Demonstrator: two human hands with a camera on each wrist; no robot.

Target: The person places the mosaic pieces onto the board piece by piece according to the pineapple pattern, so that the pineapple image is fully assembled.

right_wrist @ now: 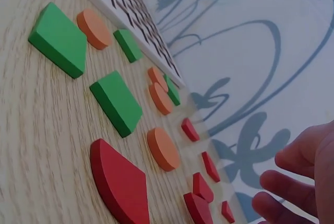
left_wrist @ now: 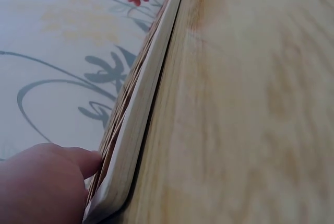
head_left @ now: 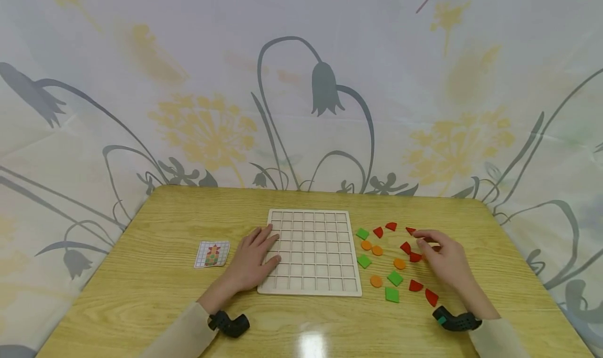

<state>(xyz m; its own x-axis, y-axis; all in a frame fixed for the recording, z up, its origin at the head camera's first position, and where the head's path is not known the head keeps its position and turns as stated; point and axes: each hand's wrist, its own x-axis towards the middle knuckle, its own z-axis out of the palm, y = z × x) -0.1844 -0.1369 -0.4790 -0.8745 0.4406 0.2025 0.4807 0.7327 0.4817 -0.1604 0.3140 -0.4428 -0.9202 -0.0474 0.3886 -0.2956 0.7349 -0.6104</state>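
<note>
A white grid board (head_left: 355,253) lies flat on the table. My left hand (head_left: 252,261) rests on its left edge with fingers extended over the rim; in the left wrist view the thumb (left_wrist: 83,161) touches the board's side. To the right of the board, my right hand (head_left: 445,258) hovers over scattered red quarter-circle pieces (head_left: 416,286), its fingers loosely bent. The right wrist view shows no piece between those fingers (right_wrist: 287,187). One red piece (head_left: 411,231) is close to the fingertips, and another lies partly hidden under the hand. Green square pieces (head_left: 392,294) and orange round pieces (head_left: 376,281) lie between board and hand.
Left of my left hand is a small card (head_left: 212,254) printed with a coloured pattern on a grid. The wooden table (head_left: 155,295) ends at a pale cloth backdrop (head_left: 216,49) with flower prints. A black wrist device (head_left: 229,324) sits on each wrist.
</note>
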